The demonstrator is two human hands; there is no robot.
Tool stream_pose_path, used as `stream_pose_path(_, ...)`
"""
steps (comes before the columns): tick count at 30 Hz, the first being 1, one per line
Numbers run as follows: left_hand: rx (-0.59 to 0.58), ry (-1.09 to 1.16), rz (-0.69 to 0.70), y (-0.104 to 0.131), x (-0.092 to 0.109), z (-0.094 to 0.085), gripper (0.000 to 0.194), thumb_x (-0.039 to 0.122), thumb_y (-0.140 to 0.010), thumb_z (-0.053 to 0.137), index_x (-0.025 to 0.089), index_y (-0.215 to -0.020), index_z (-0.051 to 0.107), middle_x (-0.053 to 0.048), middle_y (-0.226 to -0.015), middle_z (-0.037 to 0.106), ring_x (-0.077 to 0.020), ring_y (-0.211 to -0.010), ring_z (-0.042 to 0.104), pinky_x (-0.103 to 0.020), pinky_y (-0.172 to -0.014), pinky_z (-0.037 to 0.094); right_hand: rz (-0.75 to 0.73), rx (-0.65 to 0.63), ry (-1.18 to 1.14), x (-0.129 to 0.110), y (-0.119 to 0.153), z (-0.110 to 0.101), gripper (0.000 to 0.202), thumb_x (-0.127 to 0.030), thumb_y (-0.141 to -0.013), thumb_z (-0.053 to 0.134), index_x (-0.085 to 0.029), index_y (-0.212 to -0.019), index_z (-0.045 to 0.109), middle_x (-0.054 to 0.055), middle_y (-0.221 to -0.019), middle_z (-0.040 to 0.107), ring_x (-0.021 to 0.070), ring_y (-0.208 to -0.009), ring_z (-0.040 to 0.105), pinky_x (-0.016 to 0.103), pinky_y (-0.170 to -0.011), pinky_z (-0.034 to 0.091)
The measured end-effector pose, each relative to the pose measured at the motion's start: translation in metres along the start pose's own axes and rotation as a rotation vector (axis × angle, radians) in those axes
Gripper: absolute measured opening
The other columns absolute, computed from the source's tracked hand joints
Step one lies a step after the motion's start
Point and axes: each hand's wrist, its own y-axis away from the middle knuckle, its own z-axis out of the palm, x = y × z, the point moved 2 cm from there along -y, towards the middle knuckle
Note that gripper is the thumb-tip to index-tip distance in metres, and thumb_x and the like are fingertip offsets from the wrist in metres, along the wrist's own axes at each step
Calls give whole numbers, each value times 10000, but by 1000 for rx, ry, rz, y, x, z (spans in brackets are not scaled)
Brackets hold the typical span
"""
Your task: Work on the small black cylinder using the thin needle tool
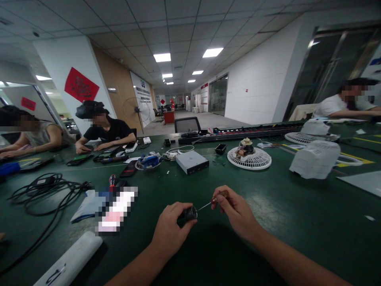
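Near the middle of the green table, my left hand [172, 225] holds a small dark cylindrical part [190, 213] between thumb and fingers, its round end turned to the right. My right hand [230, 206] grips a screwdriver by its reddish handle [214, 200]. The thin metal shaft [204, 206] points left, and its tip is at the round end of the dark part. Whether the tip touches the inside cannot be made out. Beyond my hands lies a grey metal box-shaped drive [192, 162].
A white fan grille [249, 159] with a motor and a white plastic housing [316, 159] stand to the right. Black cables [56, 194], a white long object [71, 262] and a bowl of blue items [149, 161] lie left. Several people sit around the table [143, 198].
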Motion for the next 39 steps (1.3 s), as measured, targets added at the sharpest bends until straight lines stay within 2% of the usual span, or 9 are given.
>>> stream_pose_path(9,-3,3,0,1,-2,1,378,179,-790,761,269,-1146,672,-10,-1044,723,-236,-967,656,-391,-858,514,49,-16,-52,-1,-1,0,273,-465,-983,494,-206,-945,572,12,-739,659,146,-633,616,232,-500,417)
stream_pose_path(14,14,5,-1,1,-1,1,378,187,-798,757,266,-1158,670,-17,-1045,724,-234,-959,662,-390,-857,517,29,-26,-21,-2,-1,0,254,-449,-980,508,-206,-957,577,22,-768,678,156,-691,636,247,-563,451)
stream_pose_path(18,-5,8,3,1,0,1,395,180,-791,762,267,-1165,670,-27,-1073,724,-244,-983,660,-404,-875,515,30,-46,-16,0,-1,1,257,-448,-989,488,-208,-965,578,22,-764,686,149,-641,603,253,-552,442)
stream_pose_path(25,-6,-2,-7,0,1,1,389,174,-785,760,267,-1154,678,-27,-1073,726,-246,-998,659,-409,-893,511,3,-58,75,-3,1,-1,243,-426,-998,472,-212,-976,584,21,-769,696,160,-667,618,262,-585,453)
stream_pose_path(31,-39,-25,-38,-3,1,0,358,146,-782,745,258,-1118,697,-33,-1079,718,-243,-1006,651,-400,-897,505,-102,-60,336,-11,4,0,212,-361,-1011,441,-212,-948,579,20,-794,681,178,-744,657,297,-696,472)
stream_pose_path(34,-26,-23,-29,-3,-1,0,347,138,-794,715,259,-1118,697,-36,-1081,707,-237,-1000,650,-388,-886,509,-175,10,449,-14,6,-1,193,-330,-1013,429,-215,-935,564,29,-791,645,187,-726,625,315,-686,462)
stream_pose_path(37,-7,-19,-27,-2,-5,1,361,151,-799,706,261,-1142,686,-39,-1094,697,-240,-1008,647,-393,-889,509,-326,53,494,-21,6,-5,163,-268,-1008,412,-218,-905,528,81,-938,632,220,-890,610,356,-792,467)
stream_pose_path(39,-10,-20,-28,-1,-6,1,363,163,-799,710,264,-1147,684,-36,-1095,694,-241,-1011,646,-394,-886,509,-364,-19,508,-24,4,-6,147,-209,-1002,392,-217,-930,519,104,-1036,624,231,-986,591,375,-851,465)
